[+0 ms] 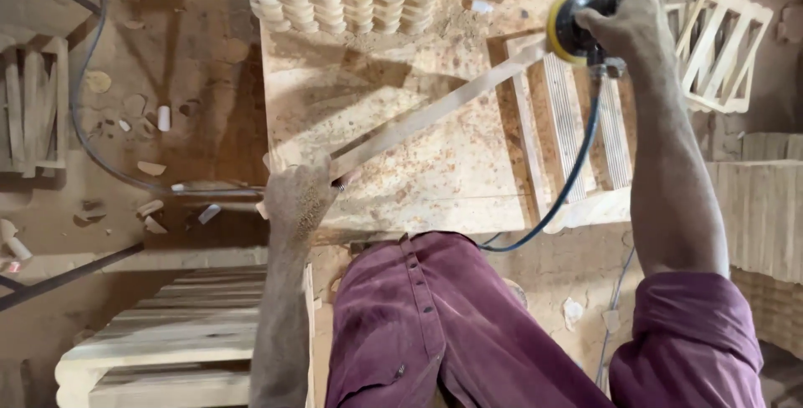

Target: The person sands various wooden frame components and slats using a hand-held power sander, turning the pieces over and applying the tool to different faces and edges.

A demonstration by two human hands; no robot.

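Sanding wooden strip (435, 111) with sander (573, 31)

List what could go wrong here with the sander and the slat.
1. The left hand grips only one end of the slat; it might twist under the sander.
2. The cable hangs near the work and could snag.
3. Sawdust coats the table, so the slat may slip.

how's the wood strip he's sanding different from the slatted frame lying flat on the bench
The wood strip is one long bare piece; the slatted frame is several slats joined together. The strip runs diagonally, its near end held in the left hand; the frame lies flat, unheld. The sander in the right hand meets the strip. Both are pale, dusty wood.
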